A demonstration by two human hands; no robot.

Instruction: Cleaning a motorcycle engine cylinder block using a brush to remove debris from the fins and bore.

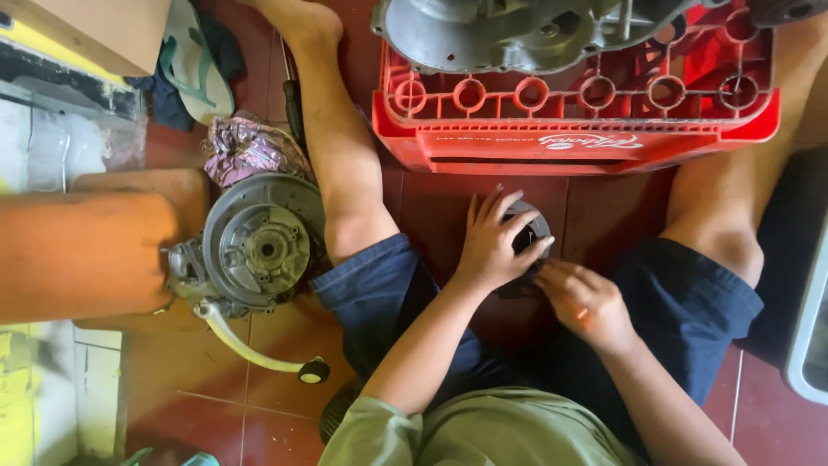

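I sit on a red tiled floor with my legs spread. Between my thighs lies a small dark round metal part (530, 235). My left hand (496, 242) grips it from above, fingers wrapped over its rim. My right hand (582, 298) touches the part's lower right edge with closed fingers; what those fingers pinch is hidden.
A red plastic crate (569, 138) stands ahead, carrying a grey engine casing (517, 34). To my left lies a round grey engine cover with a kick lever (254, 250), beside a crumpled rag (246, 147), a sandal (194, 60) and an orange object (86, 250).
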